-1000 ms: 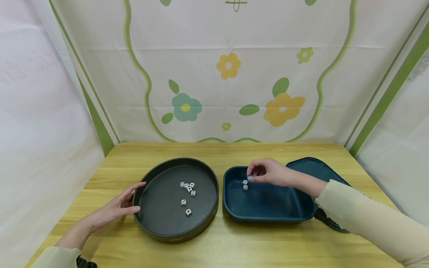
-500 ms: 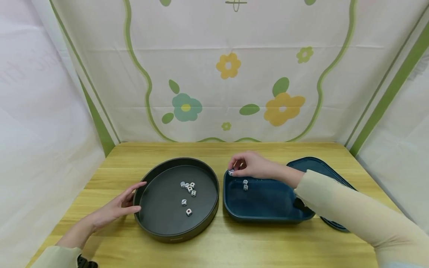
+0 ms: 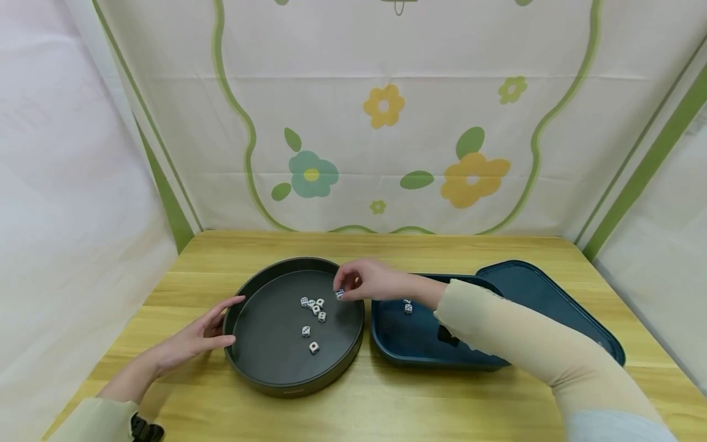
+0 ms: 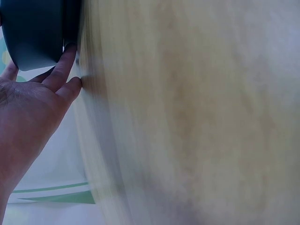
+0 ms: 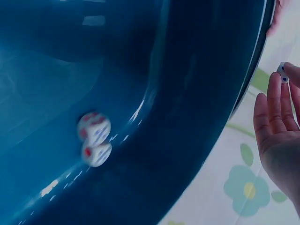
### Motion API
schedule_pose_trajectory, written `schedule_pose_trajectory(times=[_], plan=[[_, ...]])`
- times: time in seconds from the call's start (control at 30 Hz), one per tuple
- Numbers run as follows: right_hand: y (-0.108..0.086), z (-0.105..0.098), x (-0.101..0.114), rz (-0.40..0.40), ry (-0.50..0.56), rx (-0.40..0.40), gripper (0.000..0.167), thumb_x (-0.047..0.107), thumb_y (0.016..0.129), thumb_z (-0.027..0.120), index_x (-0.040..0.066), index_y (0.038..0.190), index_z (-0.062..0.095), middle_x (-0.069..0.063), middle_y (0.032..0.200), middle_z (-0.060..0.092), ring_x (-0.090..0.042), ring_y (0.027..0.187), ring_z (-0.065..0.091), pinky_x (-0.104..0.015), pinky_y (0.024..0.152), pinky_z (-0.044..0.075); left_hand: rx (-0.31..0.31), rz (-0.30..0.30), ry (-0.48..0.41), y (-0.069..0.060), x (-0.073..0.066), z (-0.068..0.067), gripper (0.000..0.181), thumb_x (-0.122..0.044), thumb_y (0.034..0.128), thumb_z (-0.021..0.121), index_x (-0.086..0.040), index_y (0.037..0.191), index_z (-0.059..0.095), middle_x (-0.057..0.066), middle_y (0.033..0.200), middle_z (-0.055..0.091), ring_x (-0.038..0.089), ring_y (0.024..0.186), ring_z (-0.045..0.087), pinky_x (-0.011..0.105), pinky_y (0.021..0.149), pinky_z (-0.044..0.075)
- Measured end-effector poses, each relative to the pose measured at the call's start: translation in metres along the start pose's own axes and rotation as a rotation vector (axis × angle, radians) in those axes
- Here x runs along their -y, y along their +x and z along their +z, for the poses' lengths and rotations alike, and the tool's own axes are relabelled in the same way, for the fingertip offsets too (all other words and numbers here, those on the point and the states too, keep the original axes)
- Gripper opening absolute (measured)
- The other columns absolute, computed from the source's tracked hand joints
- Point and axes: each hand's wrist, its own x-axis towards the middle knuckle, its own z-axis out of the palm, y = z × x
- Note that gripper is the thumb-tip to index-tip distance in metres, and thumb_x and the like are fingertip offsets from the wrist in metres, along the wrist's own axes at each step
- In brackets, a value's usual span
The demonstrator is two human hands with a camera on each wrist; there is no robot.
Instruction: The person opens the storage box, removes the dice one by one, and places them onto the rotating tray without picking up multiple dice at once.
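Several white dice (image 3: 316, 309) lie in a round dark pan (image 3: 276, 356) on the left of the head view. My left hand (image 3: 190, 342) rests against the pan's left rim, its fingers mostly straight, thumb and forefinger touching the edge; the left wrist view has this hand (image 4: 37, 98) beside the pan's wall (image 4: 35, 37). Over the right inner side of the pan, my right hand (image 3: 372, 281) pinches one die (image 3: 339, 294) between thumb and fingertips. Two more dice (image 5: 95, 140) touch each other inside the blue rectangular dish (image 3: 420, 356), partly hidden by my right forearm in the head view.
A dark blue lid (image 3: 552, 301) lies right of the dish, partly behind the right sleeve (image 3: 508, 331). Pan and dish stand side by side on a wooden table (image 3: 386, 405). A flowered cloth (image 3: 331, 110) hangs behind, with white cloth at both sides.
My right hand has carried the pinched die left, from inside the blue dish over its rim to above the round pan. My left hand has stayed at the pan's rim. The view has shifted slightly.
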Motion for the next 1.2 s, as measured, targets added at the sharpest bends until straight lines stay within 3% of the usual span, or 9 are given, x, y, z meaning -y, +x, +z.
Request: schedule_pose_trajectory(times=[0.33,0.63,0.87,1.13,1.2], plan=[[0.034,0.029,0.008,-0.024,-0.004,0.087,0.013,0.006,0.089,0.071,0.005,0.101,0.068,0.002,0.096,0.066,-0.004,0.082,0.060,-0.021,0.078,0.049,0.002,0.012,-0.006,0.000,0.001,0.001,0.070,-0.007,0.0994,0.054,-0.014,0.156,0.013,0.030,0.156,0.005,0.049,0.138,0.010,0.015,0.092,0.036],[0.044,0.034,0.009,-0.038,0.036,0.071,0.013,0.002,0.089,0.070,0.001,0.101,0.068,-0.003,0.098,0.067,-0.005,0.083,0.061,-0.021,0.078,0.049,0.007,0.019,-0.009,0.002,0.000,0.001,0.071,-0.007,0.0994,0.054,-0.012,0.156,0.012,0.031,0.156,0.005,0.049,0.138,0.010,0.015,0.093,0.036],[0.029,0.021,0.001,-0.026,0.073,0.040,0.016,0.001,0.088,0.070,-0.002,0.104,0.066,-0.012,0.101,0.066,-0.006,0.083,0.061,-0.023,0.078,0.050,0.009,0.017,-0.009,0.002,-0.001,0.001,0.071,-0.007,0.0994,0.054,-0.013,0.156,0.012,0.029,0.157,0.003,0.050,0.139,0.007,0.014,0.092,0.034],[-0.009,-0.001,-0.001,0.020,0.083,0.007,0.013,0.004,0.089,0.070,0.007,0.101,0.067,-0.008,0.099,0.065,-0.010,0.085,0.060,-0.029,0.077,0.051,0.017,0.001,-0.011,0.000,0.000,-0.001,0.071,-0.008,0.1000,0.053,-0.016,0.157,0.011,0.029,0.157,0.000,0.051,0.139,0.005,0.013,0.092,0.035],[-0.020,-0.006,-0.003,0.019,0.108,0.006,0.013,0.003,0.089,0.069,0.005,0.102,0.067,-0.008,0.099,0.064,-0.012,0.086,0.061,-0.031,0.077,0.051,0.018,-0.002,-0.011,0.000,0.000,-0.001,0.071,-0.009,0.1002,0.053,-0.017,0.157,0.011,0.029,0.157,-0.001,0.051,0.139,0.004,0.013,0.092,0.034]])
